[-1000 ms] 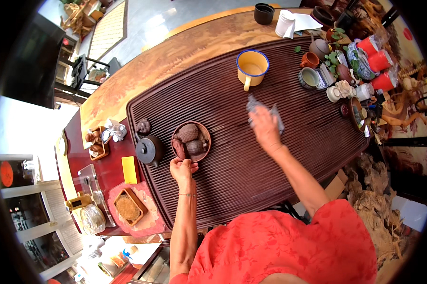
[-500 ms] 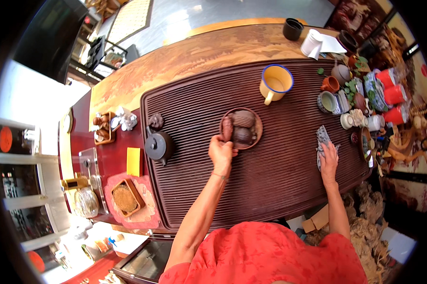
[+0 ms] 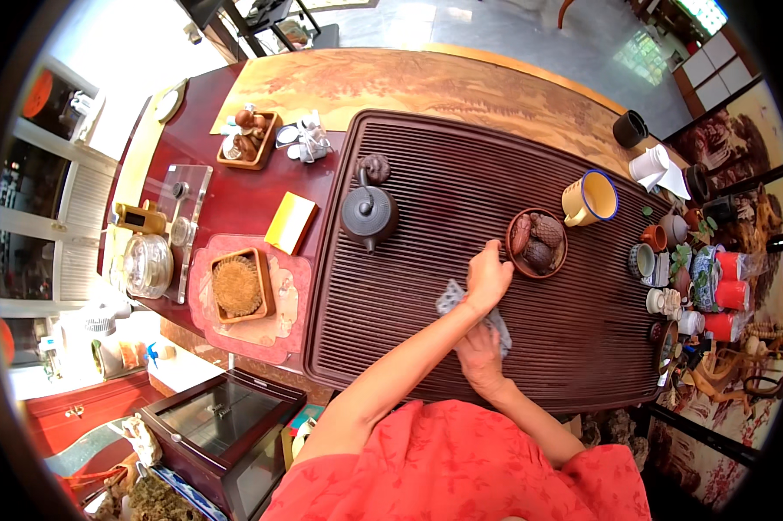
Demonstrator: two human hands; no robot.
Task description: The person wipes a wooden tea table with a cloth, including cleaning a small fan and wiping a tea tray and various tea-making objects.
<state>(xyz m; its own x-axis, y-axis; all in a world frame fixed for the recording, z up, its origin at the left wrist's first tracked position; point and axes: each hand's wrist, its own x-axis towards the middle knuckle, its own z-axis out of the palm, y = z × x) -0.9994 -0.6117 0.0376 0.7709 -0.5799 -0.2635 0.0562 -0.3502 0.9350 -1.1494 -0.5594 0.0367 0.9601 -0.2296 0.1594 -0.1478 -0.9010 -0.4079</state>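
A round reddish-brown bowl (image 3: pixel 525 270) stands on the dark ribbed tray (image 3: pixel 409 334), with several dark, wrinkled, nut-like pieces (image 3: pixel 546 229) inside. My left hand (image 3: pixel 489 280) pinches the bowl's near-left rim. Just below that wrist, my right hand (image 3: pixel 482 358) presses a grey patterned cloth (image 3: pixel 499 326) against the tray. My left forearm crosses over it and hides some of the right fingers. Close beyond the bowl sits a yellow mug (image 3: pixel 589 198) with a blue rim. A black teapot (image 3: pixel 369 215) and a small dark figurine (image 3: pixel 374 168) are at the tray's left.
Left of the tray lie a yellow packet (image 3: pixel 291 222), a square basket (image 3: pixel 239 285) on a pink mat, and a wooden box (image 3: pixel 261 156) of small figures. Cups, plants and red-lidded containers (image 3: pixel 732 295) crowd the right edge. A black cup (image 3: pixel 630 128) stands far right.
The view has swung left. My left hand and the bowl have shifted closer to the mug. My right hand has brought the cloth from the tray's right side to its middle, under my left wrist.
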